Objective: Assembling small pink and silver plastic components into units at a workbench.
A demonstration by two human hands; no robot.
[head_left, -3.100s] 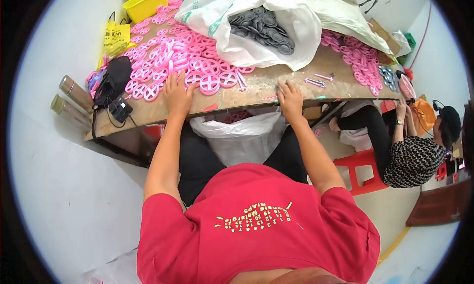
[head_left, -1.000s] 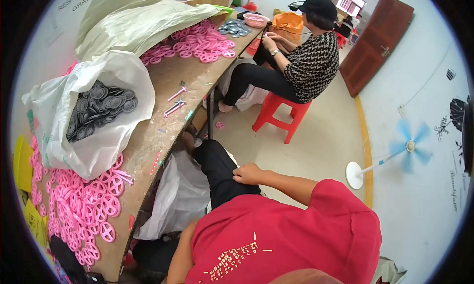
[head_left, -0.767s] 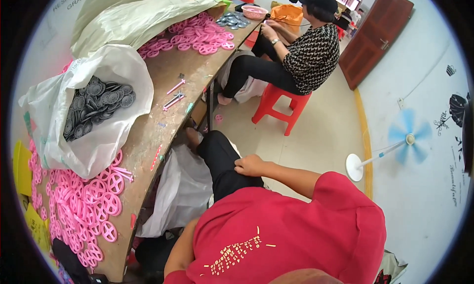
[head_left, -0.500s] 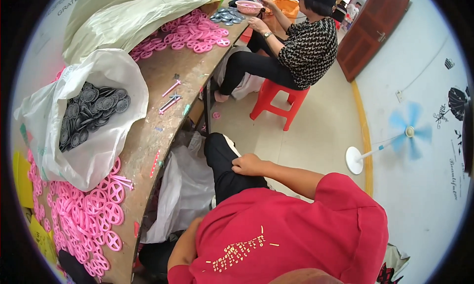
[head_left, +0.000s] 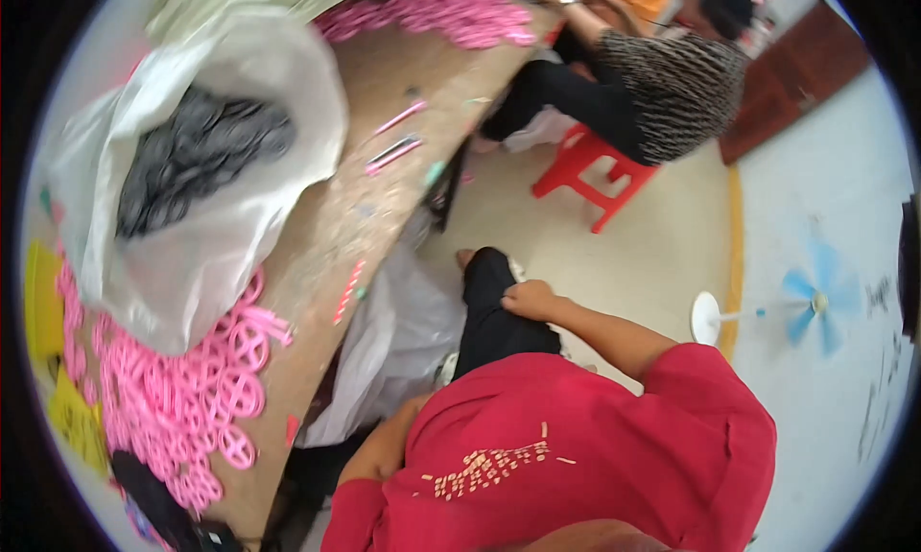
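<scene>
My right hand (head_left: 530,300) rests on the knee of my black trouser leg (head_left: 486,307), its fingers curled in, with nothing seen in it. My left arm (head_left: 389,440) hangs down beside the table, and its hand is hidden behind my body and the table edge. On the table (head_left: 302,264) to my left, a white sack (head_left: 197,298) lies open with dark grey round discs (head_left: 206,159) inside. Next to it is a heap of pink plastic rings with crossed spokes (head_left: 173,399).
A co-worker (head_left: 672,92) sits on a red stool (head_left: 600,173) at the table's far end, by another pink pile (head_left: 432,10). Pink sticks (head_left: 393,156) lie on the table. A white plastic bag (head_left: 393,336) hangs under its edge. A blue-bladed fan (head_left: 817,303) stands right.
My view has shifted and blurred, so the table and co-worker sit differently in it. My right hand stays on the knee, and the left hand remains hidden.
</scene>
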